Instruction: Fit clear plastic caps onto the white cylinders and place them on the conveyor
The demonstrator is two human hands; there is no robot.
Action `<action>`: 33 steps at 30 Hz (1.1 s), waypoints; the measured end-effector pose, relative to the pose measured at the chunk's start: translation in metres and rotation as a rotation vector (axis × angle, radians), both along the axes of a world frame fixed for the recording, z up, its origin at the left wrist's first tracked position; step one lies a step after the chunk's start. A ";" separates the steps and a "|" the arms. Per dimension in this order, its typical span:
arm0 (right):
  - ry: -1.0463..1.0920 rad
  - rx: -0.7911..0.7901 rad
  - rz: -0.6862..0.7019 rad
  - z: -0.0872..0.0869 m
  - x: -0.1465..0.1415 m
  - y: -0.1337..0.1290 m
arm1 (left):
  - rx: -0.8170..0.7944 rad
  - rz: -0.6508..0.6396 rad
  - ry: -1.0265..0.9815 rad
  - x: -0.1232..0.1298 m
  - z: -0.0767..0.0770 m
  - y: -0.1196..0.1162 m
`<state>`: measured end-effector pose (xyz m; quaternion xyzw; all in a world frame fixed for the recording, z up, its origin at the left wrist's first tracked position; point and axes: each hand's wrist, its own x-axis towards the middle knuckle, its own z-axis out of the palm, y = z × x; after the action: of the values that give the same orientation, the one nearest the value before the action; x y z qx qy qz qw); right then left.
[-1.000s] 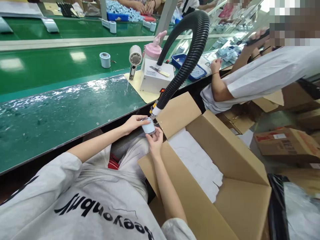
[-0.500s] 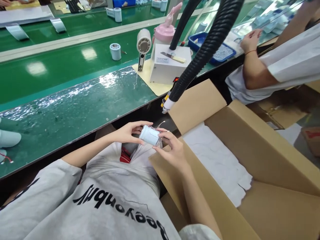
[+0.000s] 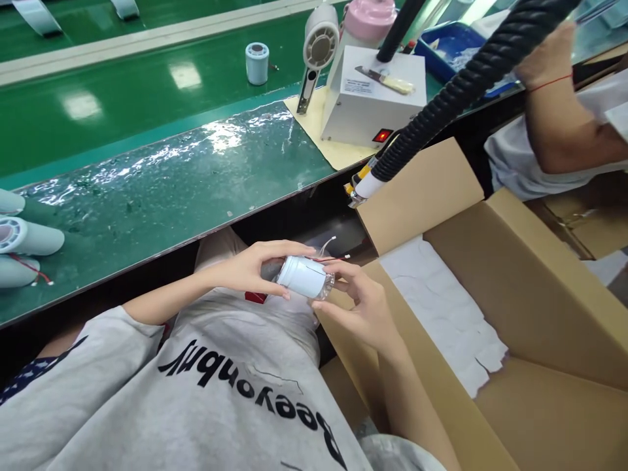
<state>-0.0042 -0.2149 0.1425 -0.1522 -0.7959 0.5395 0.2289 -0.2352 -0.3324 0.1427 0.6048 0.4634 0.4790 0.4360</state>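
Note:
A light-blue cylinder with wires (image 3: 305, 277) lies tilted between my hands, above my lap. Thin red, white and dark leads with small white connectors stick out beyond its far side. Its right end has a clear, crinkled rim. My left hand (image 3: 250, 267) grips the left end, fingers along the far side and thumb underneath. At the clear rim, my right hand (image 3: 366, 304) pinches the cylinder with its fingertips. What the left palm covers is hidden.
A cardboard box (image 3: 554, 275) with white sheet material inside stands at my right. A black corrugated hose (image 3: 456, 98) hangs over its flap from a white switch box (image 3: 375, 108). Light-blue cylinders (image 3: 36, 235) lie on the bench at left. A co-worker's arm (image 3: 552, 98) is at right.
The view has shifted, bringing the bench and box closer. Both hands still hold the cylinder; its clear rim and leads show more plainly. The co-worker's arm has moved.

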 end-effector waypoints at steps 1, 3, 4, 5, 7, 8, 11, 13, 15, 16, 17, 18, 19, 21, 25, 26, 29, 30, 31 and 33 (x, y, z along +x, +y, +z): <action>-0.010 -0.032 -0.004 0.000 0.000 0.000 | 0.007 -0.004 0.006 0.000 0.001 -0.001; -0.021 -0.101 -0.004 0.002 0.000 -0.001 | 0.026 -0.010 0.018 0.000 0.002 -0.002; -0.026 -0.137 -0.002 0.002 0.000 -0.001 | 0.028 -0.013 0.025 -0.001 0.003 -0.003; -0.033 -0.173 0.001 0.003 0.000 -0.002 | 0.026 -0.015 0.031 -0.001 0.003 -0.004; -0.058 -0.246 0.007 0.005 -0.001 -0.002 | 0.012 -0.016 0.041 -0.001 0.003 -0.005; -0.071 -0.281 0.009 0.006 -0.001 -0.003 | 0.007 -0.017 0.045 -0.001 0.003 -0.005; -0.090 -0.376 0.012 0.007 -0.002 -0.004 | 0.019 -0.018 0.060 -0.001 0.002 -0.007; -0.094 -0.432 0.014 0.007 -0.004 -0.005 | 0.035 -0.018 0.069 -0.001 0.002 -0.008; -0.096 -0.486 0.011 0.006 -0.006 -0.007 | 0.057 -0.018 0.070 -0.001 0.003 -0.009; -0.095 -0.511 0.006 0.006 -0.007 -0.007 | 0.067 -0.018 0.068 0.000 0.003 -0.010; -0.091 -0.534 -0.002 0.005 -0.008 -0.008 | 0.071 -0.017 0.066 0.000 0.003 -0.010; -0.088 -0.553 -0.011 0.005 -0.009 -0.009 | 0.070 -0.015 0.063 0.000 0.003 -0.011; -0.089 -0.569 -0.019 0.004 -0.010 -0.010 | 0.062 -0.013 0.061 0.000 0.003 -0.011; -0.097 -0.598 -0.029 0.003 -0.011 -0.011 | 0.039 -0.014 0.059 0.000 0.003 -0.012; -0.123 -0.704 -0.022 0.000 -0.015 -0.012 | 0.039 -0.019 0.066 0.000 0.003 -0.013; -0.135 -0.738 -0.020 -0.001 -0.015 -0.012 | 0.042 -0.019 0.067 0.000 0.002 -0.013; -0.189 -0.822 -0.010 -0.003 -0.017 -0.013 | 0.032 -0.023 0.064 0.000 0.002 -0.013; -0.200 -0.844 -0.004 -0.003 -0.017 -0.013 | 0.029 -0.026 0.062 0.000 0.002 -0.012; -0.208 -0.866 0.005 -0.004 -0.017 -0.013 | 0.027 -0.028 0.059 0.000 0.002 -0.012; -0.209 -0.905 0.018 -0.003 -0.017 -0.014 | 0.028 -0.031 0.057 0.001 0.002 -0.012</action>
<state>-0.0216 -0.2292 0.1391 -0.2835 -0.5005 0.8163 0.0533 -0.2347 -0.3442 0.1448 0.6315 0.4593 0.4612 0.4214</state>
